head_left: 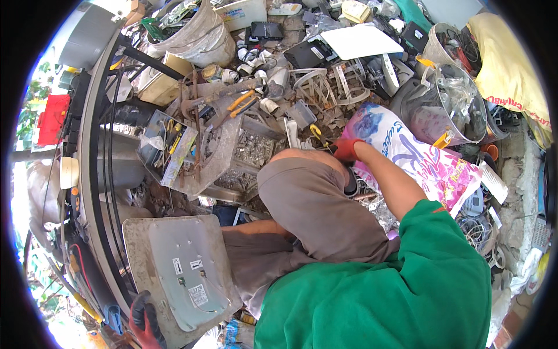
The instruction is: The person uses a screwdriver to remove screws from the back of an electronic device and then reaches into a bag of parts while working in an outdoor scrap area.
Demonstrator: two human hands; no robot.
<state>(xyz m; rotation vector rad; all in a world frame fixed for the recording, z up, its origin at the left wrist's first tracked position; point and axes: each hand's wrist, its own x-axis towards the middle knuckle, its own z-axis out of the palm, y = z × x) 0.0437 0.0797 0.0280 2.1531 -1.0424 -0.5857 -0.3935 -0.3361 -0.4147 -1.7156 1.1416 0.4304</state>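
A square grey panel antenna (180,273), with small labels and a thin cable on its metal back, leans beside my left leg. My left hand (146,323), in a red and black glove, is closed on its lower left edge. My right arm reaches past my raised knee. At its end my right hand (347,150), in a red glove, is beside yellow-handled pliers (317,132). The fingertips are dark and partly hidden, so I cannot tell whether they grip the pliers. A printed white and pink sack (407,154) lies under my right forearm.
Ahead stands an anvil-like block in a plastic tray (250,151), with orange-handled pliers (241,106) behind it. A clear bucket (456,104) of scrap is at the right, a white bucket (200,41) at the far left. A metal frame (96,145) runs along my left.
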